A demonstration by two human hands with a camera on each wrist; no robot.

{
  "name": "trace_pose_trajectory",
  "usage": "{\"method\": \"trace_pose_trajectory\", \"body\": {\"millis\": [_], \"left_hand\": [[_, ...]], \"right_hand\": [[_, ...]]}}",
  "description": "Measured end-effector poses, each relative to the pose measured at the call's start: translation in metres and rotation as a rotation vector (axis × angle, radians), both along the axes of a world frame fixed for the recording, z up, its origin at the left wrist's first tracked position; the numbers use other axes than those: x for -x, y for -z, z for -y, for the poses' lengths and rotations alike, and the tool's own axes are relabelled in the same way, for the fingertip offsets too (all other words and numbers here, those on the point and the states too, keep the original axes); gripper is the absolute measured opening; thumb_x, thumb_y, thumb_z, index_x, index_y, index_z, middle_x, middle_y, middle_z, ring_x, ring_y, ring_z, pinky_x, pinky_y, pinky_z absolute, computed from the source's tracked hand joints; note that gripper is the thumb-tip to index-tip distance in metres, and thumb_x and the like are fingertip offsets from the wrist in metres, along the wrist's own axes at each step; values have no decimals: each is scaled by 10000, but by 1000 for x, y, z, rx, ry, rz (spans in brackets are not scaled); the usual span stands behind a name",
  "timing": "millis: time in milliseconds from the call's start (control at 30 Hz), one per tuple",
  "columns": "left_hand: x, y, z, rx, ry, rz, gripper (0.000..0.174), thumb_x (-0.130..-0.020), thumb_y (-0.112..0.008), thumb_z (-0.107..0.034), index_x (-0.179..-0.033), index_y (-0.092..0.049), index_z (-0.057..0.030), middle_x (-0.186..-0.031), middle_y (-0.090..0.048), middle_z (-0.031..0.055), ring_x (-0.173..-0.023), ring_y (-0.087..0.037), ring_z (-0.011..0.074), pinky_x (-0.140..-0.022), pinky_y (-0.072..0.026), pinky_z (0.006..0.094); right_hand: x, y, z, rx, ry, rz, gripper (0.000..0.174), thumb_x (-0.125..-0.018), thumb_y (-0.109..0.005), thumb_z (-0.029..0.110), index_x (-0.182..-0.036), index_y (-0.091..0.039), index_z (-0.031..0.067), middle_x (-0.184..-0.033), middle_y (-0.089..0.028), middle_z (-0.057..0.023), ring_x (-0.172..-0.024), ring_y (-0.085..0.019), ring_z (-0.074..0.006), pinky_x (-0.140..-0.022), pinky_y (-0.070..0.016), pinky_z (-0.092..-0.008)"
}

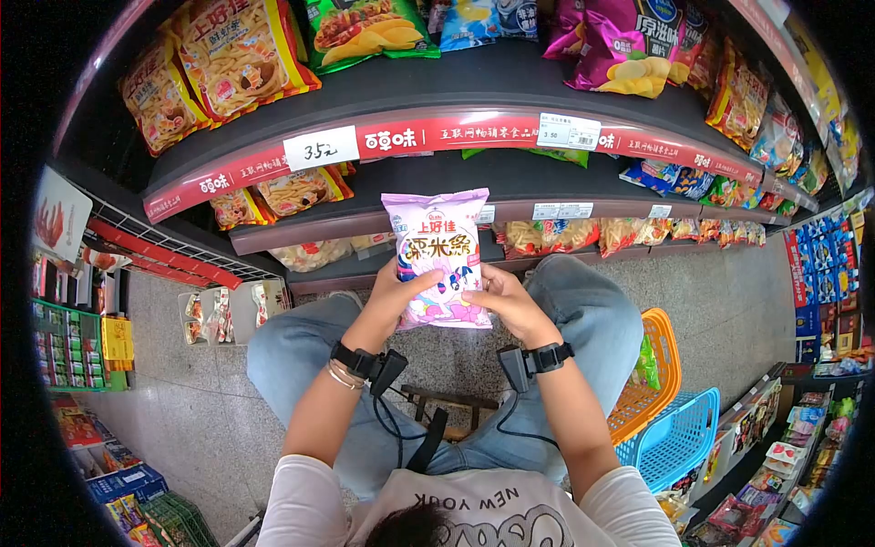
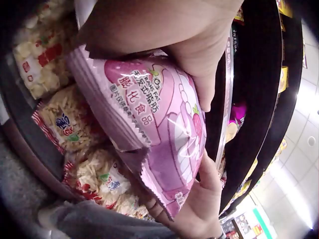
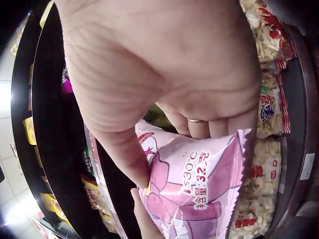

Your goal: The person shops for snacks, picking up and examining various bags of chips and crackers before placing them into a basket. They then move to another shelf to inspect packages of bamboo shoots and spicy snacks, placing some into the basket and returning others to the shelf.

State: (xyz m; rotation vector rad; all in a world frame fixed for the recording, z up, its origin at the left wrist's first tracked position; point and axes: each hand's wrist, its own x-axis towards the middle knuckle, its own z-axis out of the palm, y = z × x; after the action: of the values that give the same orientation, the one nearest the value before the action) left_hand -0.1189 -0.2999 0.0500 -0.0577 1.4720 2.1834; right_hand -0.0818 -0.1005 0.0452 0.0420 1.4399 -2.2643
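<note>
A pink snack bag [image 1: 440, 264] with a cartoon pony and Chinese lettering is held upright between both hands in the head view. My left hand [image 1: 397, 290] grips its left side, the thumb lying across the front. On the opposite side my right hand [image 1: 512, 305] grips it the same way, thumb on the front and fingers behind. The left wrist view shows the bag's sealed lower edge [image 2: 144, 169] under the left thumb. In the right wrist view the right fingers pass behind the bag [image 3: 189, 184], a ring on one of them.
Snack shelves [image 1: 383, 98] curve ahead, with a handwritten price card [image 1: 321, 148] on the upper lip. Bagged snacks [image 1: 556, 237] fill the lowest shelf. An orange basket [image 1: 670, 351] and a blue basket [image 1: 697, 447] stand beside the right leg. A white bin [image 1: 223, 319] is at the left.
</note>
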Motion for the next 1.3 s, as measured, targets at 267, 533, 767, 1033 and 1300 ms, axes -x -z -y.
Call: {"method": "trace_pose_trajectory", "body": {"millis": [267,533,767,1033,1300], "left_hand": [[1,11,-1,114,87,-142,545,-753,-742,-136,-1211,-486,10,-1106,-601,88,-983,-579,151,-865,-465,307],[-8,17,-8,501,-74,-486,681,-727,-765,-225,-1268,-434,24,-1150,-563,155,-1042,-565,204,-862,-483,353],[-1,33,-7,192,-255,-469,859,-673,-792,-109,-1314,-233,7,-1233,-469,143,-1099,-516,217,-925,-430,334],[-4,8,-8,43,-62,-115,463,-784,-712,-108,-1174,-499,19,-1100,-598,102,-996,-576,165,-849,-466,300],[-2,8,-10,61,-53,-139,509,-798,-714,-152,-1205,-463,24,-1140,-573,108,-1018,-557,159,-875,-446,291]], "right_hand": [[-4,11,9,74,90,-17,624,-735,-743,59,-1270,-424,14,-1186,-559,-80,-1081,-534,-156,-936,-424,-309],[0,28,19,-216,186,-380,910,-769,-724,145,-1442,-117,66,-1415,-325,-147,-1264,-363,-211,-995,-368,-344],[0,20,17,-265,127,-311,678,-820,-684,170,-1398,-339,96,-1363,-412,-150,-1223,-428,-219,-944,-424,-362],[12,19,5,-113,219,-289,734,-742,-758,108,-1334,-341,-9,-1203,-538,-126,-1106,-515,-170,-931,-426,-315],[8,16,3,-76,207,-192,682,-728,-761,61,-1285,-374,-8,-1184,-538,-109,-1081,-526,-164,-934,-423,-301]]}}
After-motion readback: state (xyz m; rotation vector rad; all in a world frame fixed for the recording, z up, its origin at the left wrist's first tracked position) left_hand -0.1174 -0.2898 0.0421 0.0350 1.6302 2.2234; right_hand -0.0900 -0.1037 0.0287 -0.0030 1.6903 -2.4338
